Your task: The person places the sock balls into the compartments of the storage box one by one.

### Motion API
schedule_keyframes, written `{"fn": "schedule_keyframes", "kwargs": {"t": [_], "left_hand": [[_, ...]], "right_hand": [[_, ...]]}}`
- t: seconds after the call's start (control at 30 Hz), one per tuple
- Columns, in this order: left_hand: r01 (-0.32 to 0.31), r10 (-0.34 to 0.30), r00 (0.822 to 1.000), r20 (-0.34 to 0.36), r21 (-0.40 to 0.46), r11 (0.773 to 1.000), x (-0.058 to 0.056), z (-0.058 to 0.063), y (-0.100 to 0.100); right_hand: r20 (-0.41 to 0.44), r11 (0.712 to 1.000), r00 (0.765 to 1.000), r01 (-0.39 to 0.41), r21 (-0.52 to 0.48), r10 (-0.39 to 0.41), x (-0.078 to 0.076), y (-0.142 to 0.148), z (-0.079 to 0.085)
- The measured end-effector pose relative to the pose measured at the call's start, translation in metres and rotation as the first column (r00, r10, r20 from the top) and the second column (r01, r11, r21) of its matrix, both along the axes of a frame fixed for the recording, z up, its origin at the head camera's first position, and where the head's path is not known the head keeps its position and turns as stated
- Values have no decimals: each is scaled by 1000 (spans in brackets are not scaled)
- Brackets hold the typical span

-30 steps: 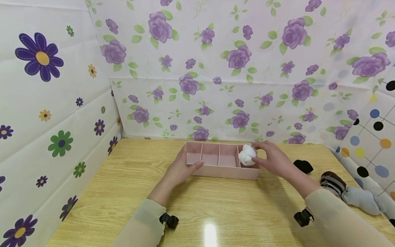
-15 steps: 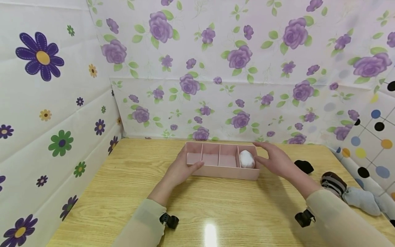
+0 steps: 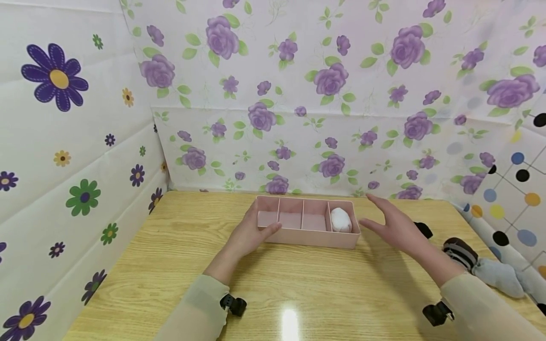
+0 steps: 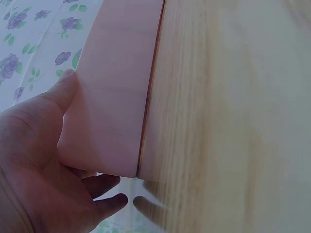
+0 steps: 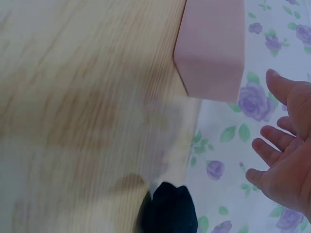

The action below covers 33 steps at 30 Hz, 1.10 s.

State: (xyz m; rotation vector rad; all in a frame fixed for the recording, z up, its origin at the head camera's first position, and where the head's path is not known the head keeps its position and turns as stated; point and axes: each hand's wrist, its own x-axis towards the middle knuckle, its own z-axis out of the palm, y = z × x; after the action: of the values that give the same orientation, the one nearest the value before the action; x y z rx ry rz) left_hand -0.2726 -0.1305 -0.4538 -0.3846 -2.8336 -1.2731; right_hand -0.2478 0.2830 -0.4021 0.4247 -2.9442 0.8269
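A pink box (image 3: 307, 238) with several compartments in a row stands on the wooden table. Its rightmost compartment contains a white balled-up sock (image 3: 341, 220); the other compartments show bare floors. At the box's left end, my left hand (image 3: 246, 233) holds it, thumb over the front rim and fingers round the end wall. In the left wrist view the thumb lies against the pink wall (image 4: 112, 92). My right hand (image 3: 396, 226) hovers just right of the box, apart from it, fingers spread and holding nothing.
Behind my right hand lies a black cloth bundle (image 3: 423, 230), partly covered by the hand. Farther right are a dark striped rolled sock (image 3: 459, 251) and a light grey one (image 3: 499, 277), beside the forearm. Flowered sheets (image 3: 273, 142) wall in the table (image 3: 298, 284).
The white sock left my right hand's fingers and settled lower in the right compartment. My right hand then drew away to the right. The left hand and box stayed put.
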Motion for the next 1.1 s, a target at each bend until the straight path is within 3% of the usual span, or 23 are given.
{"fn": "schedule_keyframes", "kwargs": {"t": [0.43,1.1], "left_hand": [[3,-3,1000,7,-9,1000,0,-1,-2],[3,-3,1000,13,-6,1000,0,1,0]], "right_hand": [[0,999,999,42,-2,-42,17,30,1],[-58,996,995,78,35,-76,27,84,-19]]}}
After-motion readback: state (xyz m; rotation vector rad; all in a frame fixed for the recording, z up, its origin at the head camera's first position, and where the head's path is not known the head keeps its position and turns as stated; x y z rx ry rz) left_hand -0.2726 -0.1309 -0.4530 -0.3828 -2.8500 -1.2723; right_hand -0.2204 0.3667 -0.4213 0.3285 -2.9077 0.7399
